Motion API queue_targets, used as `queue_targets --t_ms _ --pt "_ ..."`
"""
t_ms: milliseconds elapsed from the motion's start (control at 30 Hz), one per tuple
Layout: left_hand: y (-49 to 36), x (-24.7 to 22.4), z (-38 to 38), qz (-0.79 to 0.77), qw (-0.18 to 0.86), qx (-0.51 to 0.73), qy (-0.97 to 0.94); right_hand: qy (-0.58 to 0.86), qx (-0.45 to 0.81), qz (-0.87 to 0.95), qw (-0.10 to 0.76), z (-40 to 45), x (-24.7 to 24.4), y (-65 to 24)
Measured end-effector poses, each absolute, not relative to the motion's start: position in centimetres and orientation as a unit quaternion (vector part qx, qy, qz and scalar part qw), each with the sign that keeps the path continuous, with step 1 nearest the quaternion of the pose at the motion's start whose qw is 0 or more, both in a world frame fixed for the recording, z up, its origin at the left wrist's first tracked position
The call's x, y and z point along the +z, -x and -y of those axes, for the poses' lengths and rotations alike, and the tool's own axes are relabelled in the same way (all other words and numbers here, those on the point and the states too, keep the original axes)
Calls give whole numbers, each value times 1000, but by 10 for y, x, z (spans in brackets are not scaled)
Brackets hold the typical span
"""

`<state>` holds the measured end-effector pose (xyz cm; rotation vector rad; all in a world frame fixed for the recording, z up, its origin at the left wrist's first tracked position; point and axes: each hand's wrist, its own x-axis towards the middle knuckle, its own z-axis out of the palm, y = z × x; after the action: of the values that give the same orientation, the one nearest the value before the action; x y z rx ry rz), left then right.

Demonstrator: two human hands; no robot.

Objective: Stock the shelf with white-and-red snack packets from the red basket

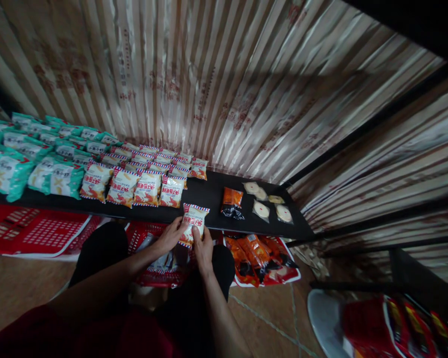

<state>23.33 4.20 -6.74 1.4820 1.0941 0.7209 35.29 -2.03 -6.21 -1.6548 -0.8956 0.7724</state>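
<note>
Between both hands is a white and orange snack bag (194, 222) with a striped top edge, held just in front of the black shelf (205, 191). My left hand (172, 233) grips its left side. On its right side, my right hand (203, 246) has the thumb pressed over the front. Several matching snack bags (147, 188) stand in rows on the shelf, left of the held one. An orange and black bag (232, 201) lies on the shelf to the right of my hands.
Teal bags (13, 171) fill the shelf's left end. Flat round packs (261, 211) lie toward its right end. Below are a red basket (134, 237) before my knees, another with orange bags (252, 253), and a red basket (33, 228) at left. A striped curtain (179, 74) hangs behind.
</note>
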Motion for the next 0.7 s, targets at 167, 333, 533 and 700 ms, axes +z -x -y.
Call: queue_targets --t_ms 167,333,533,700 --pt "-239 -74 -43 -439 566 301 -629 716 284 376 516 12 -55 -362" --pt "-249 -69 -52 -464 519 320 -642 743 263 401 467 5 -47 -370" --pt "-262 -54 -68 -503 469 314 -654 773 241 443 385 -15 -37 -386" --pt "-274 -48 -80 -533 425 277 -677 786 209 462 354 -32 -35 -399"
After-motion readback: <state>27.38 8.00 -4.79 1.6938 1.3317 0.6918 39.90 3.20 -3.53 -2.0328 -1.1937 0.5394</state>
